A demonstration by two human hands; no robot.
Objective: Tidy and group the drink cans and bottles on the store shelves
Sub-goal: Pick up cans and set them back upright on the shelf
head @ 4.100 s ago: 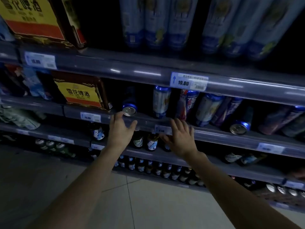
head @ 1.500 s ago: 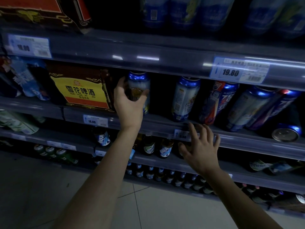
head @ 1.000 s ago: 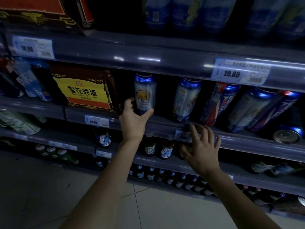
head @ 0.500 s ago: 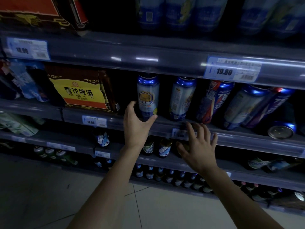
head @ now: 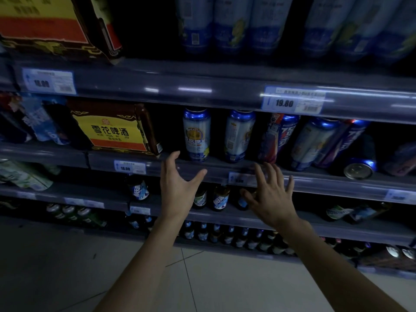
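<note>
Where the middle shelf (head: 216,170) carries its row of drinks, a blue-and-white beer can (head: 196,135) stands upright at the left end, clear of any fingers. A second matching can (head: 239,136) stands just beside it to the right, then leaning cans (head: 279,138) in blue and red, and one can lying on its side (head: 358,170) with its end facing out. Left hand (head: 177,188): spread wide, thumb and fingers splayed, empty, held just below the first can and in front of the shelf lip. Right hand (head: 270,197): also spread and empty, fingers fanned by the shelf edge near a price tag (head: 238,179); contact cannot be judged. A yellow beer carton (head: 112,129) sits left of the cans. Bottles (head: 220,197) line the shelf beneath.
</note>
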